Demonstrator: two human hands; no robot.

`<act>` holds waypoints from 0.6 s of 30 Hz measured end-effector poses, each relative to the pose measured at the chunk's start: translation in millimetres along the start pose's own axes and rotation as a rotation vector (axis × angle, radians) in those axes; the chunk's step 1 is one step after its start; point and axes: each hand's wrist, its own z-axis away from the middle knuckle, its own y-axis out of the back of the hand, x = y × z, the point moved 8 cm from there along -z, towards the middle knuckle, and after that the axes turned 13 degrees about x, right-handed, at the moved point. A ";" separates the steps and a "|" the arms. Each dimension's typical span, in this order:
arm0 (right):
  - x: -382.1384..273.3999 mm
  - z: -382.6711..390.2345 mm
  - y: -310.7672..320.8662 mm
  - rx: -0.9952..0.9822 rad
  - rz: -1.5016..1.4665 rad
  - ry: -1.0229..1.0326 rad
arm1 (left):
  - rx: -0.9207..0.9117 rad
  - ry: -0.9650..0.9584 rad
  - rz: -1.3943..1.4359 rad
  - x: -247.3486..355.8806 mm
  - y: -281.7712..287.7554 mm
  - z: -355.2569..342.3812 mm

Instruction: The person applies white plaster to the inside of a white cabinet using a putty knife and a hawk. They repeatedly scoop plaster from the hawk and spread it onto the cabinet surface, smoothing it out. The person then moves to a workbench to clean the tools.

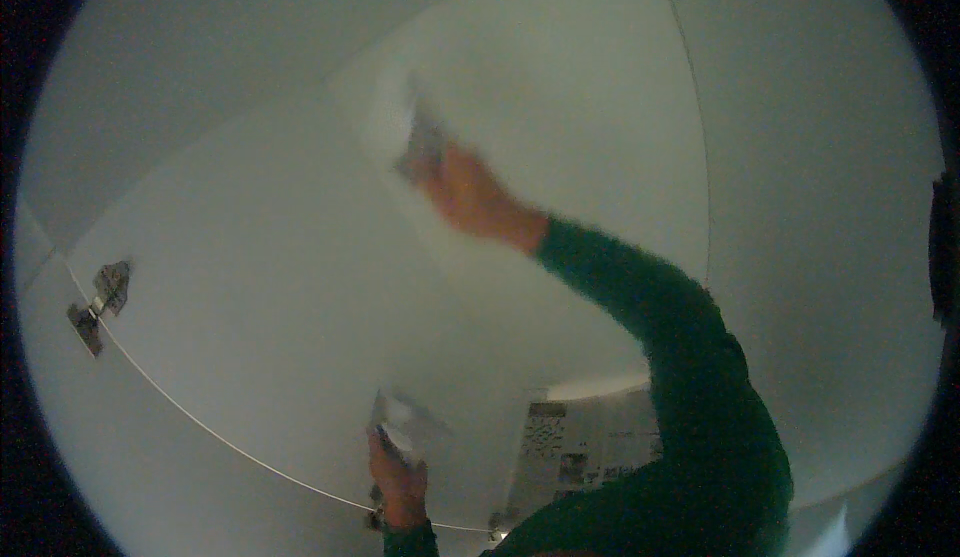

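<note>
My right hand (470,195), at the end of a green sleeve, is closed round a blurred, grey, wide-bladed putty knife (424,139). Its blade is at a large pale surface (580,107), and whether it touches cannot be told for the blur. A whitish, lighter patch (388,117) shows just left of the blade. Lower down, my left hand (398,482) grips a second putty knife (425,420), held upright. White paste (398,427) lies on that blade. The fingers partly hide both handles.
A thin pale line (230,444) curves along the lower left, with grey plate-like fittings (112,287) on it. Printed sheets (580,442) lie behind my right arm. A dark seam (697,97) runs down the right side. Something dark (940,252) stands at the right rim.
</note>
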 end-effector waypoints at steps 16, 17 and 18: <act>32.8 354.9 158.5 -0.565 -0.493 -0.543 | -0.277 -0.086 0.244 7.8 -203.0 195.6; 37.2 377.2 166.9 -0.420 -0.779 -0.839 | -0.193 -0.157 0.268 7.9 -205.2 203.3; 8.1 373.2 186.7 -0.141 -1.165 -1.095 | -0.111 -0.253 0.292 16.4 -204.8 207.0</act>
